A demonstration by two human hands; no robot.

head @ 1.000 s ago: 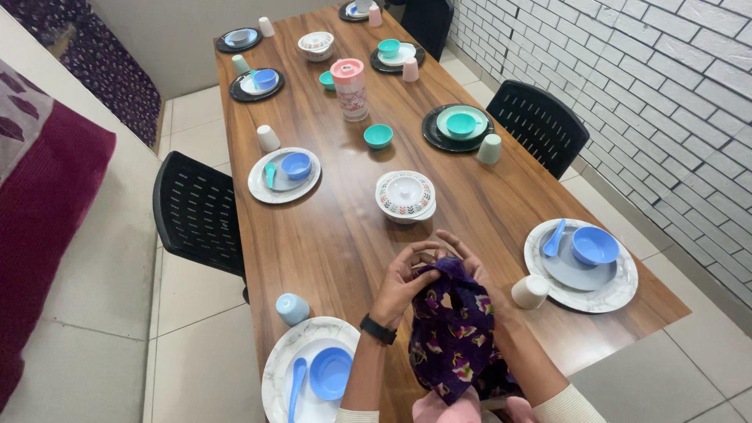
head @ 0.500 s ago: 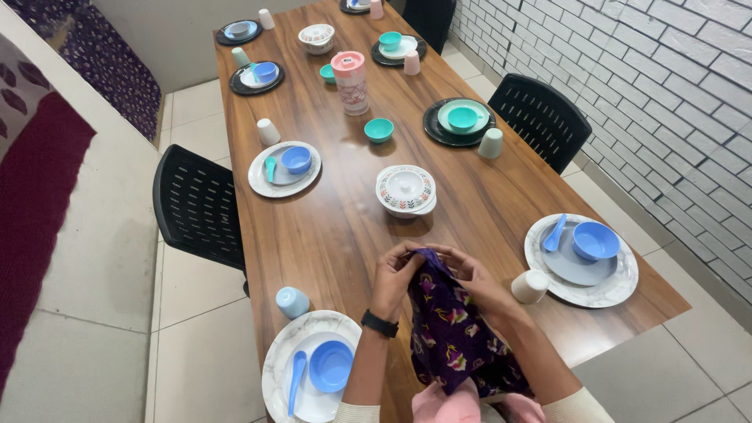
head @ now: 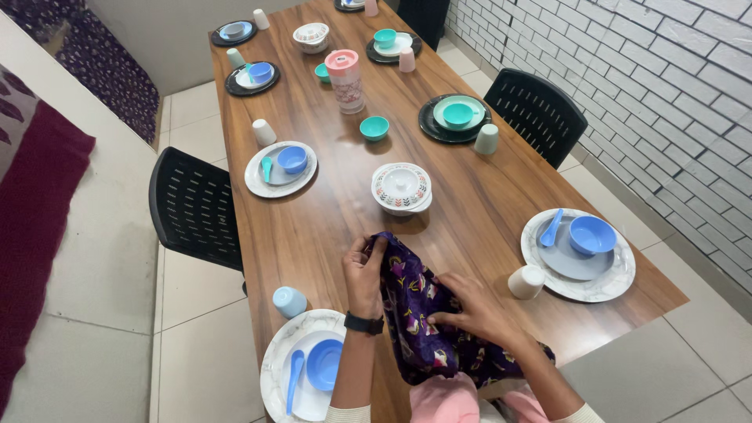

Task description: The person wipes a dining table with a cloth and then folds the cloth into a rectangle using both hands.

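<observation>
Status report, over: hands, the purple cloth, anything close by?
Left hand grips purple floral cloth at its top edge. Right hand pressed on its middle. Lidded white bowl just beyond, apart.

Soft purple flowered cloth (head: 427, 317) lies on a glossy, smooth wood-grain table (head: 470, 204) beside marble-look plates (head: 607, 286).

White brick wall (head: 674, 86), tiled floor (head: 102, 345), black chairs (head: 196, 207) flank wooden table (head: 329, 211).

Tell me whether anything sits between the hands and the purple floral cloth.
Nothing visible does. The left hand grips the upper edge of the purple floral cloth, and the right hand presses directly on its middle. The white cup and lidded white bowl stand apart from it.
</observation>
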